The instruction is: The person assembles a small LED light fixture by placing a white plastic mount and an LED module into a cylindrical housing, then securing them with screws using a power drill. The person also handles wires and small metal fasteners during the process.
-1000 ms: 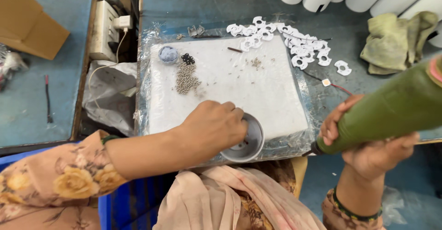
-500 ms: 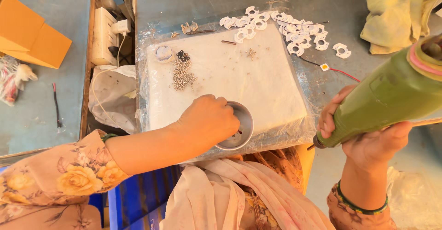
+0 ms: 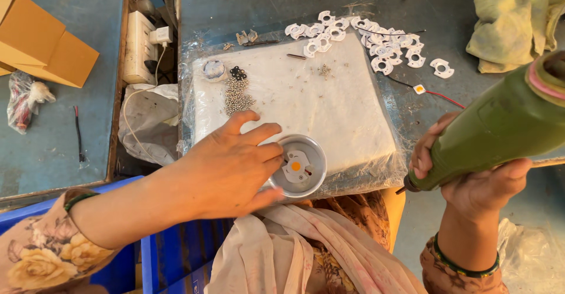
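Observation:
My left hand (image 3: 232,164) rests with fingers spread against the left rim of a round metal lamp housing (image 3: 311,178), which sits at the near edge of a white plastic-wrapped pad (image 3: 329,105). Inside the housing lies a white plate with an orange LED chip (image 3: 295,166). My right hand (image 3: 477,179) grips a green electric screwdriver (image 3: 500,123), its tip pointing down-left just right of the pad. A small pile of screws (image 3: 236,98) lies on the pad's far left.
Several white plastic holders (image 3: 376,41) are scattered at the back of the grey table. A yellow-green cloth (image 3: 512,26) lies at far right. A power strip (image 3: 140,44), cardboard boxes (image 3: 44,44) and a blue crate (image 3: 176,253) are on the left.
My left hand has slid off the top of the housing to its left rim, uncovering the LED plate inside. The screwdriver has stayed in my right hand.

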